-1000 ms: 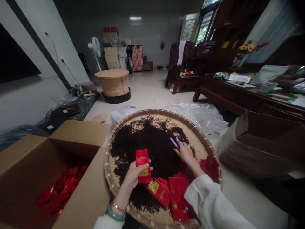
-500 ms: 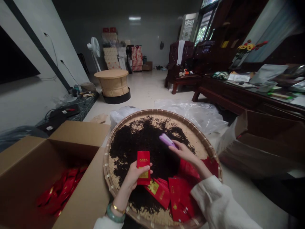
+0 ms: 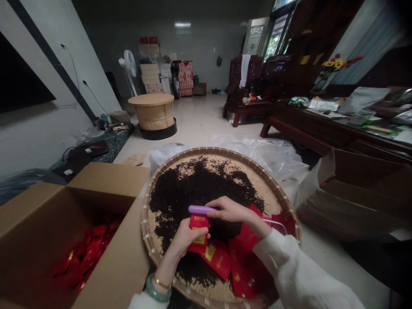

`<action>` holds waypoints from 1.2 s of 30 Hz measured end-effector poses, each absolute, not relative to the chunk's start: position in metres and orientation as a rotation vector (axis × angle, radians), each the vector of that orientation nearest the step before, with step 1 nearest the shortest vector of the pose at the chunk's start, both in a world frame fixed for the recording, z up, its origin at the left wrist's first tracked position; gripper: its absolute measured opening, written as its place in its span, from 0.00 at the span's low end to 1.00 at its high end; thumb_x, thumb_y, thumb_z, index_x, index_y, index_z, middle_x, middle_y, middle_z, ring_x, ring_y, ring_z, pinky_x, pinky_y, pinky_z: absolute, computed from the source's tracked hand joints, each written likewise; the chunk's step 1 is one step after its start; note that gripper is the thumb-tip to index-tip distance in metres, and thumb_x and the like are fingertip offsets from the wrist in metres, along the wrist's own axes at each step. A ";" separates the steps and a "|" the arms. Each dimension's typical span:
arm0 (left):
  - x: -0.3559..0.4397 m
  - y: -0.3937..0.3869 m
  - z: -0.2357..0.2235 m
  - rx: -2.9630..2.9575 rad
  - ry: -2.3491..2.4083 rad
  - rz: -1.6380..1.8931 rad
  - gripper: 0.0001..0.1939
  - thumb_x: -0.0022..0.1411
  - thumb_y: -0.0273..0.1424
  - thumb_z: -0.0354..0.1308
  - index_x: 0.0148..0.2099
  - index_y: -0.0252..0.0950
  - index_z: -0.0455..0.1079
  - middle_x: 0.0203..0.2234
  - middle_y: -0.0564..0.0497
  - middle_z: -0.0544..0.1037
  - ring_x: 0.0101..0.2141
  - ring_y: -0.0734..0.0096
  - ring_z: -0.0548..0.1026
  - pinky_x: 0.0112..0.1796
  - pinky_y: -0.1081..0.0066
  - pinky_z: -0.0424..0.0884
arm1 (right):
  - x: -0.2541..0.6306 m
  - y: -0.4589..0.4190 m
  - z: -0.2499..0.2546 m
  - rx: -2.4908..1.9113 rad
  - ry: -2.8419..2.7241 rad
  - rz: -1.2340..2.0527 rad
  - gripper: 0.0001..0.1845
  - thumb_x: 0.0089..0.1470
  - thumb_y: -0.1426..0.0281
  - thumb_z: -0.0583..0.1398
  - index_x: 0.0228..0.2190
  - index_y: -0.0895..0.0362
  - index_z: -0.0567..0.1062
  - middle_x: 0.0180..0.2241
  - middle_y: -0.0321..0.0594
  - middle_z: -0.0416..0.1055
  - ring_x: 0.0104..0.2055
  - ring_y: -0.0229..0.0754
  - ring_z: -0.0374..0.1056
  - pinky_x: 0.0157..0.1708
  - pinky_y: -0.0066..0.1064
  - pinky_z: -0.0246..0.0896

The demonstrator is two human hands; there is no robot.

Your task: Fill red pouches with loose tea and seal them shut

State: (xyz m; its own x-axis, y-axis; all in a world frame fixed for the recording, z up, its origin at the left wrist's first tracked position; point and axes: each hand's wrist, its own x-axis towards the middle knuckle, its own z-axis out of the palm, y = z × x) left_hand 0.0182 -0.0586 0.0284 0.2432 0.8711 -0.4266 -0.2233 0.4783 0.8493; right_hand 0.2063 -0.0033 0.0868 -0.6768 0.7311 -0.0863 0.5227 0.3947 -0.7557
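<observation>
My left hand [image 3: 186, 235] is closed around a small red packet [image 3: 198, 238] with gold print, held upright over the woven bamboo tray [image 3: 273, 189]. In my right hand [image 3: 230, 210] is a slim purple bag sealer [image 3: 200, 209], which lies across the packet's top edge. A white cord [image 3: 277, 223] shows beyond my right wrist. Dark loose tea leaves [image 3: 193, 184] cover much of the tray. Below my hands, several flat red packets [image 3: 246, 268] overlap on the tray's near right side, partly hidden by my right sleeve.
To the left, an open cardboard box [image 3: 109, 176] holds several red packets [image 3: 86, 255]. Another open carton [image 3: 360, 193] stands at right. Clear plastic sheeting [image 3: 257, 150] lies behind the tray. Farther off are a round wooden drum-like stand [image 3: 152, 111], a fan [image 3: 128, 64] and a dark wooden table [image 3: 299, 124].
My right hand has moved left and down, bringing the purple sealer from above the tea onto the packet's top. My left hand with the packet has shifted slightly right.
</observation>
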 end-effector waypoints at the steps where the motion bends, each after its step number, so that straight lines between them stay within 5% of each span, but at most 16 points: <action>1: 0.018 -0.059 0.028 0.742 1.050 0.860 0.29 0.32 0.35 0.75 0.38 0.28 0.72 0.31 0.41 0.81 0.25 0.60 0.80 0.28 0.68 0.74 | 0.206 -0.004 0.087 -1.112 -2.395 1.159 0.21 0.57 0.57 0.54 0.40 0.58 0.79 0.25 0.33 0.71 0.25 0.34 0.58 0.24 0.24 0.50; 8: 0.022 -0.050 0.035 0.612 0.897 1.165 0.29 0.46 0.44 0.68 0.47 0.33 0.70 0.41 0.41 0.80 0.41 0.59 0.78 0.41 0.69 0.72 | 0.205 -0.008 0.087 -1.121 -2.340 1.221 0.24 0.56 0.55 0.54 0.39 0.60 0.79 0.24 0.33 0.70 0.25 0.35 0.58 0.24 0.24 0.49; 15: 0.025 -0.048 0.033 0.653 0.934 1.176 0.25 0.45 0.44 0.68 0.40 0.32 0.72 0.36 0.44 0.81 0.36 0.62 0.79 0.37 0.71 0.73 | 0.199 -0.013 0.086 -1.241 -2.393 1.104 0.20 0.58 0.60 0.54 0.43 0.59 0.77 0.32 0.40 0.77 0.29 0.40 0.67 0.27 0.26 0.55; 27: 0.028 -0.050 0.035 0.667 0.927 1.227 0.20 0.45 0.42 0.68 0.36 0.31 0.75 0.31 0.47 0.81 0.31 0.67 0.77 0.34 0.73 0.71 | 0.171 -0.026 0.073 -1.612 -2.527 0.471 0.24 0.62 0.52 0.47 0.38 0.54 0.74 0.35 0.45 0.77 0.34 0.47 0.73 0.29 0.29 0.55; 36: 0.027 -0.049 0.034 0.645 0.941 1.229 0.19 0.44 0.41 0.68 0.35 0.31 0.77 0.32 0.45 0.81 0.34 0.62 0.78 0.36 0.70 0.71 | 0.168 -0.029 0.068 -1.480 -2.421 0.631 0.19 0.61 0.55 0.52 0.39 0.55 0.75 0.37 0.43 0.77 0.37 0.45 0.73 0.32 0.28 0.57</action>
State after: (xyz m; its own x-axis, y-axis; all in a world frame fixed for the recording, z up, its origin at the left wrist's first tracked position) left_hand 0.0267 -0.0491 0.0336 0.0576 0.9676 -0.2460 -0.4903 0.2421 0.8373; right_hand 0.1677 -0.0286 0.0684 -0.4614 0.8869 -0.0244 0.7859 0.3958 -0.4751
